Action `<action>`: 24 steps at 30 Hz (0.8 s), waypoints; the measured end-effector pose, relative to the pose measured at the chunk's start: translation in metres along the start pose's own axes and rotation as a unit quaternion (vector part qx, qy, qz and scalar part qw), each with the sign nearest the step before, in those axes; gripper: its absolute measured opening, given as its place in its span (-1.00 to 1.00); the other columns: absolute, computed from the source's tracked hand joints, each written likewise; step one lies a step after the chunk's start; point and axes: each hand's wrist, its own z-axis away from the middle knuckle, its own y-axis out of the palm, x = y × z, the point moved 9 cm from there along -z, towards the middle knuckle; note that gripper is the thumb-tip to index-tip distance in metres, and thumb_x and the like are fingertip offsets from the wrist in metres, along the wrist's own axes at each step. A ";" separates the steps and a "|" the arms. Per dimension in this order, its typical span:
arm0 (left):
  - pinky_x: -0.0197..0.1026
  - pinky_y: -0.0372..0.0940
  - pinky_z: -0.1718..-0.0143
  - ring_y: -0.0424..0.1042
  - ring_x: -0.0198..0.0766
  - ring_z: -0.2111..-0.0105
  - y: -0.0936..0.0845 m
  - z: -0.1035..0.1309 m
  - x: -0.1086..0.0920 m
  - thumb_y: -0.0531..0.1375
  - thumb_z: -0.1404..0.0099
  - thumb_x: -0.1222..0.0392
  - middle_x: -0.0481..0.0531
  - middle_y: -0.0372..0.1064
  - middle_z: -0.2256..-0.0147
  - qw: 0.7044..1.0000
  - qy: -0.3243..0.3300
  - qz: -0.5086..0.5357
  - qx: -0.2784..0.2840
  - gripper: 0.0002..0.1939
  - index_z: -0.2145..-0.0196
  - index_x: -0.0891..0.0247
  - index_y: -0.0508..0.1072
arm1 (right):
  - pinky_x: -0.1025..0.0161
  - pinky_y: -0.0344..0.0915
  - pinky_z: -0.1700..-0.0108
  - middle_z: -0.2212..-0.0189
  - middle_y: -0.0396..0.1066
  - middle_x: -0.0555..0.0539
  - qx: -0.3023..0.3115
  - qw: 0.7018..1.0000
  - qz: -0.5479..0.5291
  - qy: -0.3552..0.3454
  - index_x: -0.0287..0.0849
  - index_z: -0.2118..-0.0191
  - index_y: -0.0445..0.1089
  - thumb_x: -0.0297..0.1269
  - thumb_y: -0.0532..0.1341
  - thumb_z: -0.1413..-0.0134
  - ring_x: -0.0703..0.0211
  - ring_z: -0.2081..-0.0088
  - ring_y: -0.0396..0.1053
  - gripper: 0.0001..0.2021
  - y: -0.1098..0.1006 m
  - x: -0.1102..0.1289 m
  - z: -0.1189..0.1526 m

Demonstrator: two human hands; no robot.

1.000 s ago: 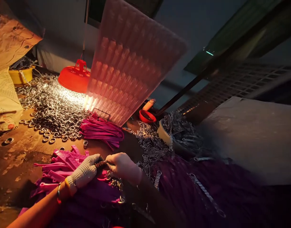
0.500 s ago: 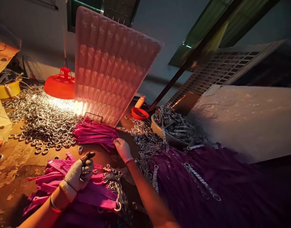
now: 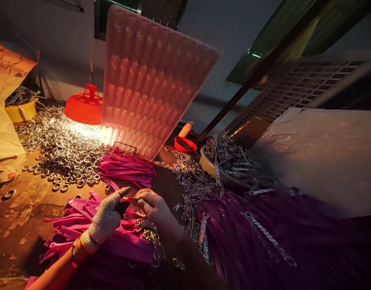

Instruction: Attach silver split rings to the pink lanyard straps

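Observation:
My left hand (image 3: 107, 219), in a knit glove with dark fingertips, is above the near pile of pink straps (image 3: 137, 243). Its thumb and fingers close around one end of a thin pink strap (image 3: 129, 199). From the right, my right hand (image 3: 157, 209) pinches the same strap between thumb and forefinger. What exactly lies at its fingertips is partly hidden. Just beyond both hands rests a second bundle of pink straps (image 3: 128, 169). Metal chain links (image 3: 149, 231) hang off the right ends of the near straps.
A heap of metal rings (image 3: 70, 157) spreads under a red lamp (image 3: 84, 108). Beside it leans a ridged clear plastic sheet (image 3: 149, 88). To the right are a red bowl (image 3: 185, 145), a basin (image 3: 208, 163) full of chains, and a large purple strap pile (image 3: 252, 241).
My right hand has drawn back from the far bundle to my left hand, bringing a pink strap. My left hand has turned and closed on it. The view has shifted slightly left.

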 end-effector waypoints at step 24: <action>-0.36 0.10 0.51 0.21 -0.36 0.52 -0.001 0.006 0.009 0.25 -0.25 0.07 -0.03 0.33 0.52 0.988 -0.081 -0.081 0.103 -0.75 0.47 0.29 0.44 | 0.17 -0.04 0.39 0.39 0.40 -0.12 0.056 0.880 0.457 -0.118 -0.23 0.10 0.39 -0.36 -0.03 -0.35 0.12 0.42 0.28 -0.75 0.046 0.042 0.012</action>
